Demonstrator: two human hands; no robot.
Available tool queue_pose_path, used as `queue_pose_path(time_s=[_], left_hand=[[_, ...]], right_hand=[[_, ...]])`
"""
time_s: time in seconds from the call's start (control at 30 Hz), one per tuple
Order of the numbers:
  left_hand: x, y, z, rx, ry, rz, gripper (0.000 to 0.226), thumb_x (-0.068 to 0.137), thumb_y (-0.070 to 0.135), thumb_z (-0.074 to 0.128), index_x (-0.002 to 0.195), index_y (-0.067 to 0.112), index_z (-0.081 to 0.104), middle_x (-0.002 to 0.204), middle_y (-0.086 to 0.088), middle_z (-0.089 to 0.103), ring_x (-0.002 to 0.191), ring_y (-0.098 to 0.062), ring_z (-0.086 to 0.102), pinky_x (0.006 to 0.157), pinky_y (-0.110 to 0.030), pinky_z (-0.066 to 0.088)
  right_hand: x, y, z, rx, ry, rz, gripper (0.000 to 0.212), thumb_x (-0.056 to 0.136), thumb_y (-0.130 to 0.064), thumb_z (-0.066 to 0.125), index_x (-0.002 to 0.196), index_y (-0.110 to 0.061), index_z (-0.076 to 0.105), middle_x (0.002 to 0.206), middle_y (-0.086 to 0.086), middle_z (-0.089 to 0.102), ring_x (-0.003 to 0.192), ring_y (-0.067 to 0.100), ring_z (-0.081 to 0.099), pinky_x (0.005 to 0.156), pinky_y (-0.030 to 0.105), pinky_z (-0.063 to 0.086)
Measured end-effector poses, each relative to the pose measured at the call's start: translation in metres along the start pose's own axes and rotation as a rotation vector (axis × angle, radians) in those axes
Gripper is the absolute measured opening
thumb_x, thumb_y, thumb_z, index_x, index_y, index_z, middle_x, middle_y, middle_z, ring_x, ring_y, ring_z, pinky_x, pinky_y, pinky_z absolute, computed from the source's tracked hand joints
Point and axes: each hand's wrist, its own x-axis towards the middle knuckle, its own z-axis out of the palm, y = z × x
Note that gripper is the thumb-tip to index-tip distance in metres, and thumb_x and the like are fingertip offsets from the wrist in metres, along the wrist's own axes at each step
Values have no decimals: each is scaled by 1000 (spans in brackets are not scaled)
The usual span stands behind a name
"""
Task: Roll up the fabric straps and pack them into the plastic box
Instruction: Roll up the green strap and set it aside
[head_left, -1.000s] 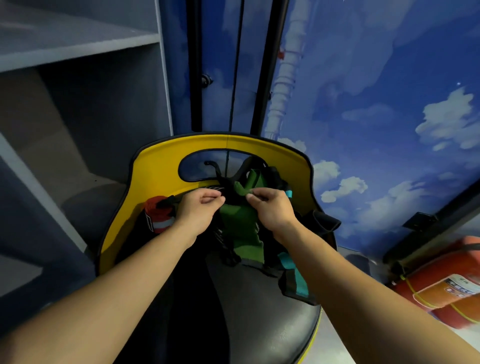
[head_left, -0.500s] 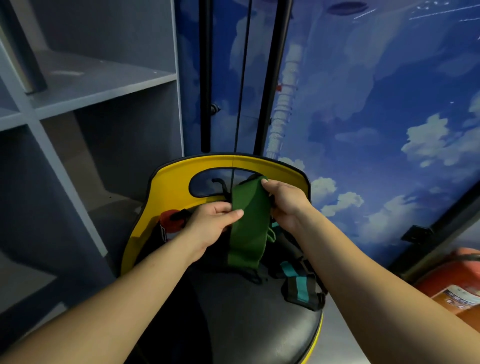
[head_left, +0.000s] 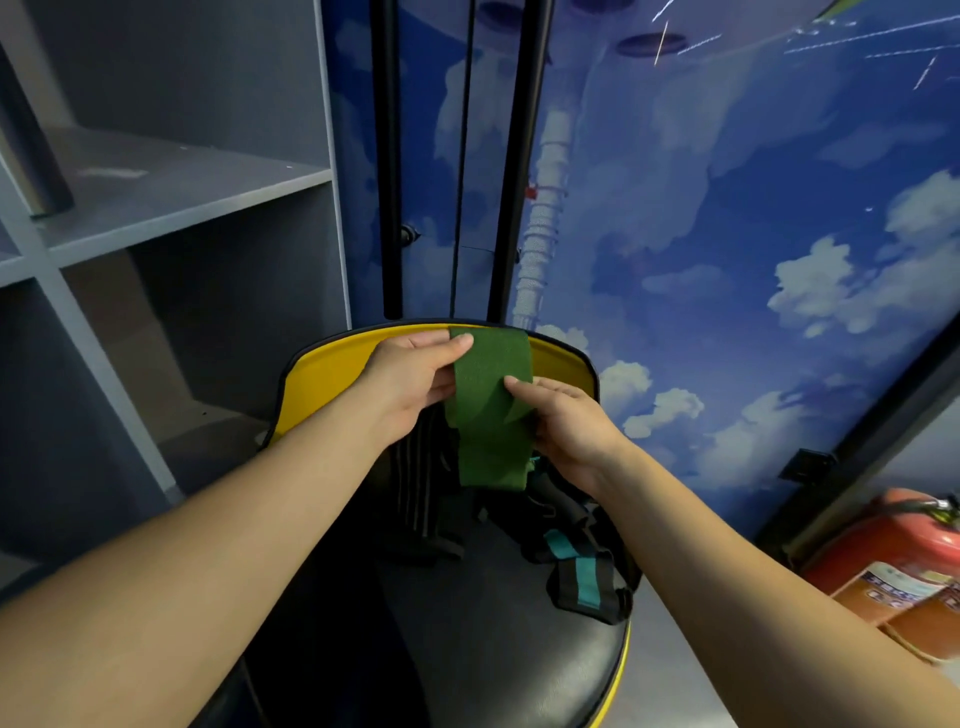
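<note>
A wide green strap (head_left: 488, 405) of flat, soft cloth hangs up in the air above the chair seat (head_left: 498, 623). The left hand (head_left: 410, 382) pinches its top edge with the thumb on the front. The right hand (head_left: 566, 421) holds its side lower down, fingers curled round the cloth. Under the strap, on the smooth black round seat, lie more straps in a messy heap: a ribbed black strap (head_left: 421, 499) and a black strap with a teal stripe (head_left: 582, 577). Behind the strap curves the shiny yellow chair back (head_left: 332, 374). Right of the seat lies a red fire extinguisher (head_left: 893, 561). Left of the seat stand grey shelves (head_left: 171, 187).
</note>
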Motion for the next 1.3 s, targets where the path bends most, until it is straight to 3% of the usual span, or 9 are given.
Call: queue_pose_path(time_s=[0.17,0.33,0.47,0.57,0.83,0.97,1.1,1.23,1.3], left_hand=[[-1,10,0,40,-19,45,11,92,11,70,103,14,71,98,-6,79,86,-17,76,80,-33,58],[-10,-2,-13,288,-105,90,57,71,33,88,120,8,72,115,-6,75,114,-23,68,106,-45,50],[-20,-33,-30,543,-106,124,26,77,27,87,101,23,79,104,6,76,106,-13,69,105,-37,50],[-28,-51,-42,595,-146,119,14,79,29,86,89,23,80,90,10,75,101,-16,70,100,-38,52],[-15,-54,-47,-88,21,-372,56,94,56,57,114,6,70,108,-13,76,104,-29,69,100,-41,50],[-2,-46,-31,-203,88,-355,40,96,35,65,122,6,67,108,-11,74,95,-24,70,79,-34,57],[8,-51,-19,-197,149,-346,31,95,11,67,124,4,65,107,-12,74,95,-24,70,82,-35,57],[14,-53,-20,-166,142,-235,29,92,3,67,120,9,69,108,-10,77,97,-23,73,85,-35,57],[12,-50,-21,-141,112,-179,26,92,2,66,116,11,71,106,-8,78,98,-21,74,84,-32,56]], right_hand=[[0,-5,-1,6,-14,-26,40,98,-38,60,122,-8,70,115,11,74,107,26,69,88,36,53],[12,-10,-5,127,-11,187,77,93,-71,37,114,-6,72,106,14,76,104,28,69,96,40,48],[24,-13,7,-31,1,281,50,94,-39,64,126,-1,66,115,18,73,106,33,69,104,47,50],[27,-11,17,-80,41,229,25,92,-12,69,114,0,71,102,18,76,95,34,73,83,43,60],[19,13,22,-184,-45,-113,10,93,-3,67,93,-9,75,88,11,76,77,21,71,66,28,57],[9,27,15,-254,-60,-165,9,93,-2,67,91,-7,74,88,12,75,78,24,71,71,34,59],[8,33,6,-383,-62,-192,7,95,-6,67,91,-4,73,97,18,75,90,37,73,84,47,61],[3,30,-1,-328,-51,-158,16,94,-6,62,87,-10,76,92,7,77,92,26,71,85,31,56],[6,28,-5,-276,51,-69,21,92,-28,60,89,-15,76,92,0,77,96,21,68,86,31,49]])
